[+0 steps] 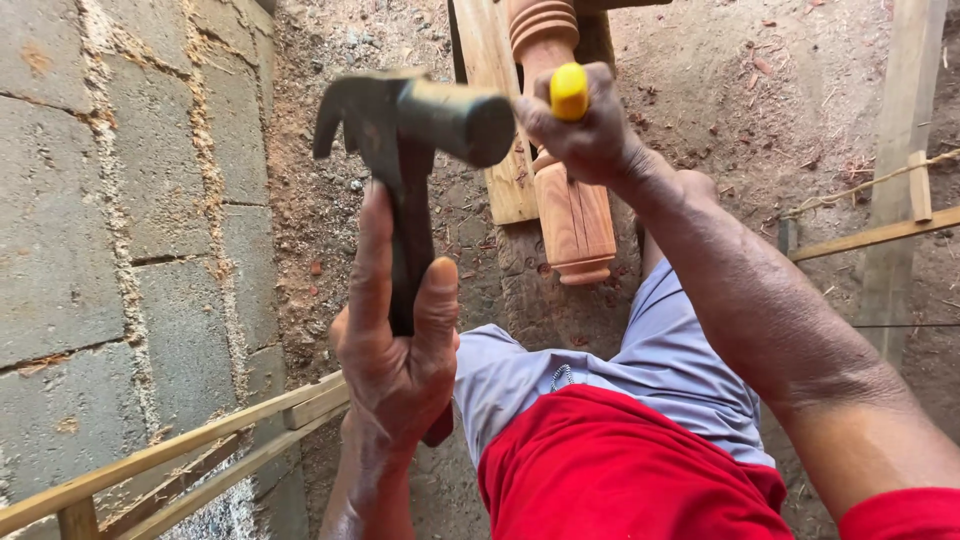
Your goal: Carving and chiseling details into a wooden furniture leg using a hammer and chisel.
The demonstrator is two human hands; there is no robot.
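My left hand [395, 350] grips the handle of a dark claw hammer [415, 125], raised with its round face pointing right. Just right of the hammer face, my right hand [585, 130] is closed around a tool with a yellow handle end [569, 90]; its blade is hidden by my fingers. Below that hand lies a turned reddish wooden leg [575, 215] with ring grooves at its far end, resting on a rough dark beam [540, 290] that I sit astride.
A grey block wall [110, 220] fills the left side. A pale plank [495, 120] lies beside the turned leg. Thin wooden rails [200, 445] run at lower left, and a wooden frame with cord [880, 220] stands at right. The ground is reddish dirt.
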